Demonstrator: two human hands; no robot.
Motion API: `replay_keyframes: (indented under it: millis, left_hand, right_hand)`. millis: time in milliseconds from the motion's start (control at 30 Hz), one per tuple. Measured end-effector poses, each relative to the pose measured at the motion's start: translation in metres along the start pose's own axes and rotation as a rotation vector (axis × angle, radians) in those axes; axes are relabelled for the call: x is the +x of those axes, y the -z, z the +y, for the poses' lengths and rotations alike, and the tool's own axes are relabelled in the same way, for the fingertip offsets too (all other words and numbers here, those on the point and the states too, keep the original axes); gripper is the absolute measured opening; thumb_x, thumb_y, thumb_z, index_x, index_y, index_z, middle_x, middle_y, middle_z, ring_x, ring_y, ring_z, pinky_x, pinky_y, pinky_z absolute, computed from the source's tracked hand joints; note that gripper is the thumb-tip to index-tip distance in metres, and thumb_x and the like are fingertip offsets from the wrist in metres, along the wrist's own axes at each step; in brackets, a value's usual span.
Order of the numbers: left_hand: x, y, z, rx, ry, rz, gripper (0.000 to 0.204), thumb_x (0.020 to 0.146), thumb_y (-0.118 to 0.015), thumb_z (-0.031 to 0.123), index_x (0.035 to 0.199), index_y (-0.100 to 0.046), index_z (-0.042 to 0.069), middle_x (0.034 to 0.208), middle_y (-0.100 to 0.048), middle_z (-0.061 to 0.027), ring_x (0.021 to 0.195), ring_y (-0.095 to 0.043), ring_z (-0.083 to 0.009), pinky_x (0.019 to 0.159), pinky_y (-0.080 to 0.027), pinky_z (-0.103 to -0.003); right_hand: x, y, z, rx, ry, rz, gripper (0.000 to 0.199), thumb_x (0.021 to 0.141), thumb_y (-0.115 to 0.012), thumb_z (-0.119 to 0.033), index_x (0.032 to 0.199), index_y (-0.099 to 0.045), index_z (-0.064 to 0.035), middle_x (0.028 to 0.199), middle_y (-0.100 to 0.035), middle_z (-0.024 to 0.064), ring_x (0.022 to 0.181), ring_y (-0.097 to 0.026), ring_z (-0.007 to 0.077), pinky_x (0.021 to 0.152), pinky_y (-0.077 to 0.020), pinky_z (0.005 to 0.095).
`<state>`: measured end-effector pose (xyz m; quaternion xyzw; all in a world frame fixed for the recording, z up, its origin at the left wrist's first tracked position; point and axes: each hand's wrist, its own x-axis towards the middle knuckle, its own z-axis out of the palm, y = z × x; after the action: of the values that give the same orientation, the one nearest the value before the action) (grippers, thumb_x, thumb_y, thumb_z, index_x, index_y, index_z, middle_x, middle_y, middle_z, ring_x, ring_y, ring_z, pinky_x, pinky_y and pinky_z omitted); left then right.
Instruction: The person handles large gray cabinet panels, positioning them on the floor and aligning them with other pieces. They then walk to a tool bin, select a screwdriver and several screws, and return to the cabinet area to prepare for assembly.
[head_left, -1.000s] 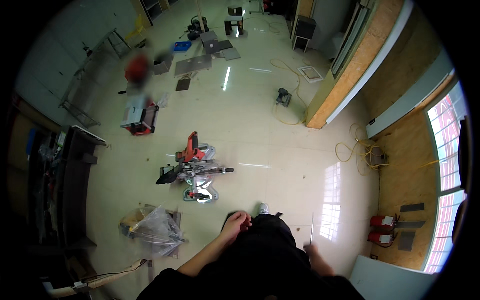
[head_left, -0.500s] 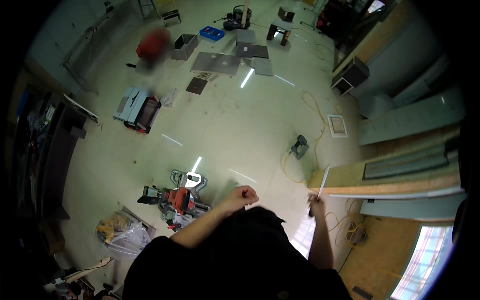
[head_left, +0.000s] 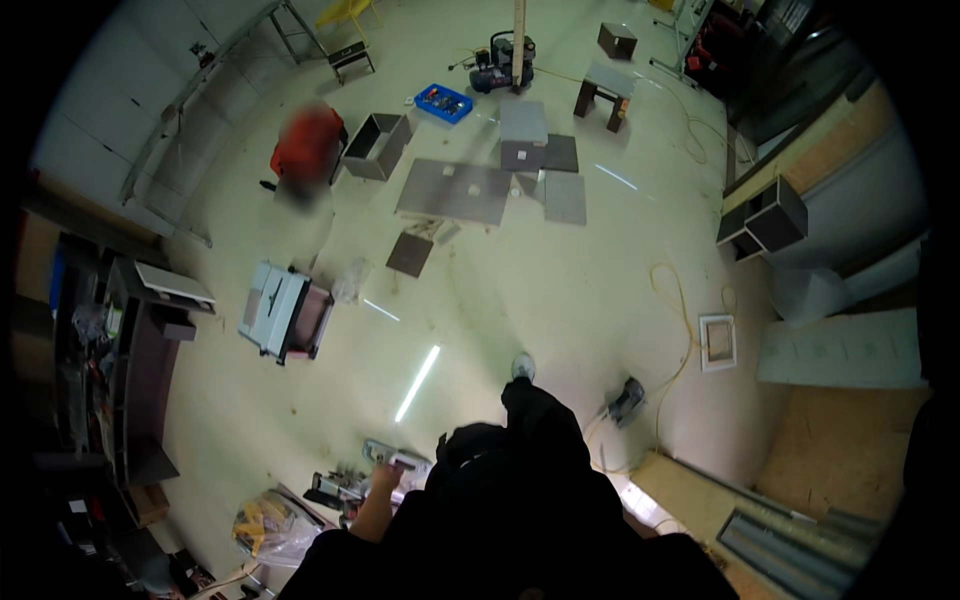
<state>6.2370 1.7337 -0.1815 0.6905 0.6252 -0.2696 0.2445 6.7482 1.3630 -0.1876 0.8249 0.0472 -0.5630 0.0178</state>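
Note:
My left hand point(head_left: 385, 475) hangs low beside my body, over the light metal base of a mitre saw point(head_left: 338, 490). It is small and blurred, so its finger pose and whether it touches the saw are unclear. Only a sliver of my right arm point(head_left: 640, 524) shows at my side; my right hand is hidden. One of my feet, in a light shoe point(head_left: 523, 367), is stretched forward on the floor. Ahead to the right lies a dark nail gun point(head_left: 627, 400) with a yellow hose point(head_left: 688, 330).
A table saw point(head_left: 275, 305) stands at left, and a clear plastic bag point(head_left: 275, 530) lies near left. Farther off, a person in red point(head_left: 305, 145) crouches by an open box point(head_left: 375, 145). Grey panels point(head_left: 455, 192), a blue tray point(head_left: 443, 103) and a compressor point(head_left: 495, 70) are beyond. Boards point(head_left: 690, 490) lie near right.
My view has shifted forward, and the mitre saw and nail gun sit lower in it. My left hand has dropped leftward. My right hand, which held a thin light strip, has left view.

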Motion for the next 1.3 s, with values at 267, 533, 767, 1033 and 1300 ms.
replay_keyframes:
  millis: [267, 533, 767, 1033, 1300]
  left_hand:
    - [0.106, 0.156, 0.119, -0.967, 0.198, -0.061, 0.024, 0.086, -0.058, 0.026, 0.086, -0.064, 0.003, 0.068, -0.064, -0.0117, 0.054, -0.061, -0.0182, 0.050, -0.050, -0.032]
    - [0.392, 0.236, 0.278, -0.692, -0.044, 0.151, 0.019, 0.087, -0.058, 0.022, 0.090, -0.061, 0.003, 0.068, -0.062, -0.0102, 0.053, -0.062, -0.0189, 0.048, -0.050, -0.033]
    - [0.533, 0.660, 0.366, -1.252, -0.314, 0.161, 0.016, 0.092, -0.053, 0.019, 0.092, -0.062, 0.006, 0.081, -0.063, -0.0059, 0.074, -0.060, -0.0147, 0.065, -0.048, -0.030]
    - [0.602, 0.609, 0.367, -1.628, 0.515, 0.286, 0.020, 0.094, -0.049, 0.021, 0.083, -0.058, 0.007, 0.069, -0.050, 0.0004, 0.063, -0.047, -0.0087, 0.056, -0.038, -0.024]
    - [0.606, 0.614, 0.566, -1.380, 1.283, -0.284, 0.015, 0.086, -0.046, 0.012, 0.075, -0.055, 0.007, 0.059, -0.049, -0.0036, 0.050, -0.045, -0.0117, 0.047, -0.036, -0.027]
  right_hand:
    - [0.011, 0.417, -0.575, 0.305, 0.656, 0.507, 0.017, 0.087, -0.055, -0.020, 0.085, -0.064, -0.0055, 0.069, -0.057, 0.0011, 0.062, -0.050, 0.0097, 0.058, -0.0417, 0.0267]
    - [0.030, 0.471, -0.868, 0.405, 0.924, 0.352, 0.018, 0.088, -0.057, -0.014, 0.100, -0.066, -0.0052, 0.072, -0.055, -0.0013, 0.063, -0.050, 0.0081, 0.058, -0.0412, 0.0231]
    - [0.031, 0.483, -1.055, 0.483, 0.501, 0.040, 0.022, 0.075, -0.073, -0.022, 0.077, -0.060, -0.0051, 0.061, -0.049, 0.0009, 0.050, -0.050, 0.0135, 0.049, -0.0419, 0.0287]
    - [0.179, 0.552, -1.381, 0.204, 0.645, -0.048, 0.024, 0.081, -0.068, -0.020, 0.090, -0.065, 0.0025, 0.065, -0.053, 0.0014, 0.054, -0.050, 0.0104, 0.051, -0.0402, 0.0254]
    - [0.502, 0.540, -1.586, -0.391, 0.849, 0.310, 0.021, 0.084, -0.063, -0.026, 0.086, -0.067, -0.0047, 0.076, -0.063, 0.0167, 0.072, -0.060, 0.0321, 0.066, -0.0477, 0.0401]
